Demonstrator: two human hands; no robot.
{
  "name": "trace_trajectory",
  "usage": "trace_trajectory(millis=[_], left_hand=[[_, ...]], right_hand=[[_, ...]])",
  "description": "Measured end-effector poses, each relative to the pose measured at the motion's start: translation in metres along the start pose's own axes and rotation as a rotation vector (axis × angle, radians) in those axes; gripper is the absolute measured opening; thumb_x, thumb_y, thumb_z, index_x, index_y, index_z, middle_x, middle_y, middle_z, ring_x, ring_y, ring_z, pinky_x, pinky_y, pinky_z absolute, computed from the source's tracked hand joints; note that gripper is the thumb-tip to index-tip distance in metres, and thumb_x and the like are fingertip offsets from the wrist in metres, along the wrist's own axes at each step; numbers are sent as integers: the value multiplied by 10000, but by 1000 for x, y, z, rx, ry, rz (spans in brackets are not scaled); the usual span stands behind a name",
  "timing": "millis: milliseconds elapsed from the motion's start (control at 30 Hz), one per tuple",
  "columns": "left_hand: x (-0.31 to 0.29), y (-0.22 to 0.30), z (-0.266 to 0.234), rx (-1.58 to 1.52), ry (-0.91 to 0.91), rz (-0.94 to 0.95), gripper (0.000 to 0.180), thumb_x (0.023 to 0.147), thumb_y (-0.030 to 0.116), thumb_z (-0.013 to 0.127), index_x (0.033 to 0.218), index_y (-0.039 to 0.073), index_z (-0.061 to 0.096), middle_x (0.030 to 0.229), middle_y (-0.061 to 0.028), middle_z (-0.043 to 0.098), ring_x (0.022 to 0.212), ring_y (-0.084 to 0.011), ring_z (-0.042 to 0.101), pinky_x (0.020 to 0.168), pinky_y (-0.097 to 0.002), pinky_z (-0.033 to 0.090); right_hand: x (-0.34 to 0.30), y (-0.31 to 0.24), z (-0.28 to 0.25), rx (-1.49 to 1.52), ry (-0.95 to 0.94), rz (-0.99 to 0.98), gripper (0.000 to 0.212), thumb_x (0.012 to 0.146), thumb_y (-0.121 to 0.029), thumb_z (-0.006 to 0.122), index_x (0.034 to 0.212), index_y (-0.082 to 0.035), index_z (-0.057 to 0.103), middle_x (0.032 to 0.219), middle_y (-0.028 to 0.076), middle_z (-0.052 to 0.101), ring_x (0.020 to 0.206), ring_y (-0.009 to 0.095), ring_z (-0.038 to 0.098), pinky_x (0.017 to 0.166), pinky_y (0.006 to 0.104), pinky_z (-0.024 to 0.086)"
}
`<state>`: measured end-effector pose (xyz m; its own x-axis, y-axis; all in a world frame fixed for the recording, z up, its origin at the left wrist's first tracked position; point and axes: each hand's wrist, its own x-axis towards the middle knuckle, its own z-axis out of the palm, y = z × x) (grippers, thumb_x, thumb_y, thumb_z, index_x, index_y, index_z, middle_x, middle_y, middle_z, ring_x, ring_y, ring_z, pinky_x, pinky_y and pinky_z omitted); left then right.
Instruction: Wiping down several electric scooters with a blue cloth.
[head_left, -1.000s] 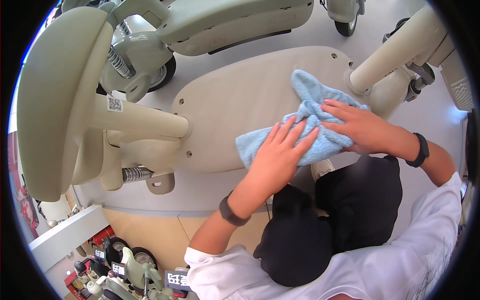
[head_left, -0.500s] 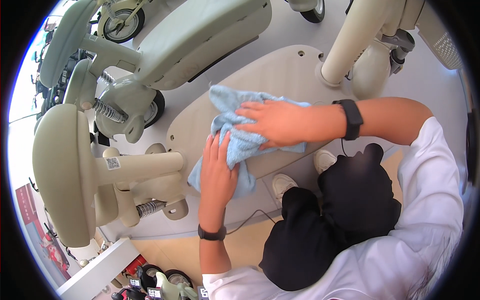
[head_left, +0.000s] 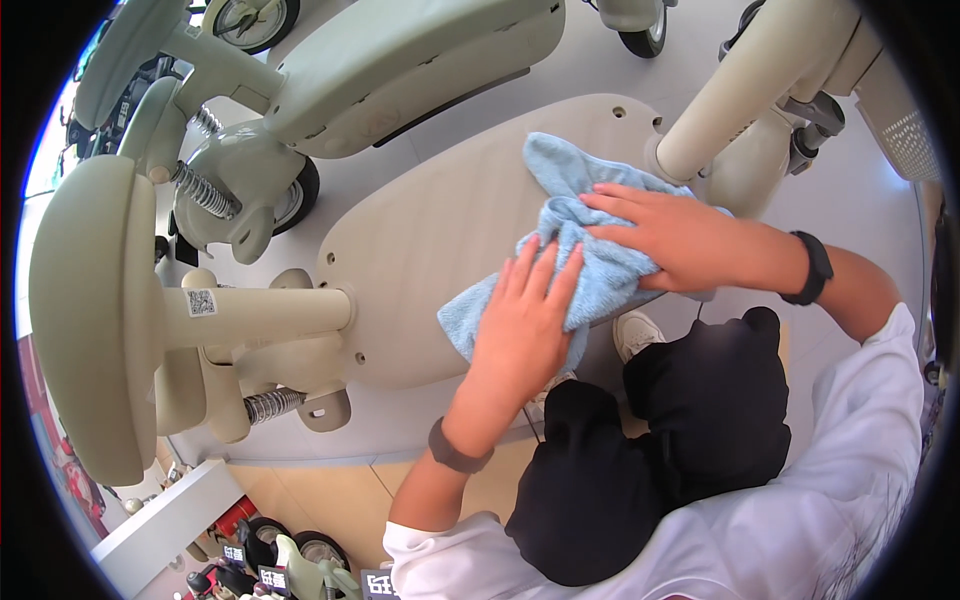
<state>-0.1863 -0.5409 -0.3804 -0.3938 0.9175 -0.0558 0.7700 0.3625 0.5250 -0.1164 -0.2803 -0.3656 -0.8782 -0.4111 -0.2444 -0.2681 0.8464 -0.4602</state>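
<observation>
A light blue towel [head_left: 565,172] lies bunched and creased on the flat beige footboard [head_left: 430,225] of a scooter. My left hand [head_left: 528,322] rests on the towel's near part, its fingers spread and stretched forward. Farther right, my right hand [head_left: 685,238] presses on the towel with fingers extended to the left; its thumb side lies against the folds. Neither hand closes round the cloth. Part of the towel is hidden under both palms.
The scooter's beige seat [head_left: 88,320] and seat post [head_left: 265,315] stand at the left, its thick front column [head_left: 745,95] at the right. A second, grey-green scooter [head_left: 400,85] stands beyond. At lower left is a white ledge [head_left: 165,525] near several small wheeled vehicles.
Both hands and the towel have slid to the right along the footboard, baring its left part. The whole view has shifted slightly.
</observation>
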Motion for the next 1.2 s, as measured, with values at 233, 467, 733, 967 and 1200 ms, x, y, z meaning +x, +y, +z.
trace_trajectory(millis=[233, 467, 733, 967, 1200], left_hand=[[13, -51, -11, 51, 132, -125, 773, 824, 59, 762, 1523, 45, 432, 1501, -224, 484, 1452, -450, 386, 1166, -488, 387], [-37, -16, -18, 23, -27, -86, 818, 779, 5, 738, 1538, 91, 442, 1515, -207, 470, 1456, -444, 386, 1174, -563, 358], [-39, 0, -17, 61, -65, -115, 850, 773, 14, 743, 1555, 73, 414, 1530, -190, 455, 1462, -424, 382, 1185, -557, 352], [16, -34, -3, 0, 107, -61, 782, 826, 60, 751, 1535, 77, 421, 1506, -196, 476, 1448, -442, 389, 1182, -531, 364], [-59, -15, -18, -35, -4, -86, 753, 795, 15, 718, 1505, 106, 481, 1515, -189, 478, 1458, -458, 379, 1189, -571, 340]], right_hand=[[67, 17, 11, -44, 131, 10, 725, 901, -394, 723, 1524, -118, 476, 1606, 207, 409, 1493, 372, 379, 1178, 463, 409], [21, -26, 21, 48, 21, -126, 724, 868, -324, 778, 1492, -91, 494, 1603, 201, 404, 1483, 377, 395, 1129, 452, 471], [25, -15, 13, 19, 45, -85, 756, 855, -358, 795, 1508, -135, 487, 1618, 205, 381, 1505, 384, 362, 1166, 489, 413], [38, 19, 5, -72, 115, 1, 751, 864, -372, 772, 1507, -102, 492, 1607, 195, 412, 1493, 372, 381, 1179, 470, 409], [23, -36, 21, 39, 17, -248, 683, 865, -309, 777, 1446, -47, 532, 1579, 194, 440, 1496, 362, 379, 1182, 443, 408]])
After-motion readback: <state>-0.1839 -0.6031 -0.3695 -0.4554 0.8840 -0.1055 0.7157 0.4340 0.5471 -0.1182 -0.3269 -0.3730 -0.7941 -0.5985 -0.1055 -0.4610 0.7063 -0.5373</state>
